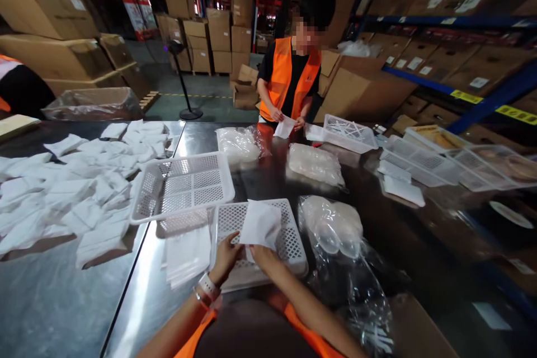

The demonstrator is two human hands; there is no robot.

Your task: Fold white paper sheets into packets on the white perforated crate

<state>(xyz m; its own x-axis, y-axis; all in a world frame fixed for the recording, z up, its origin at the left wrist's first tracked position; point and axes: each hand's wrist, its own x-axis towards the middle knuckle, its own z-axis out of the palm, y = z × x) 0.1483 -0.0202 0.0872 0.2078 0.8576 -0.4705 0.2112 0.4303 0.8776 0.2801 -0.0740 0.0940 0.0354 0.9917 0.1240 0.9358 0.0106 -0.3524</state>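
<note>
Across the steel table (pixel 62 302) from me I see a co-worker in an orange safety vest (pixel 289 75), fingers on a small white packet (pixel 285 126). To my left I make out a heap of flat white pouches (pixel 71 190) and an upturned white perforated plastic basket (pixel 182 185). Clear plastic bags of pale contents (pixel 314 163) lie mid-table. More white mesh trays (pixel 350 133) line the right side. Brown cardboard cartons (pixel 218 39) stack up behind, beside blue shelving (pixel 482 95).

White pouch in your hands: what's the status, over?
Left hand and right hand both grip the white pouch, above a white basket. Nothing blocking.
</note>
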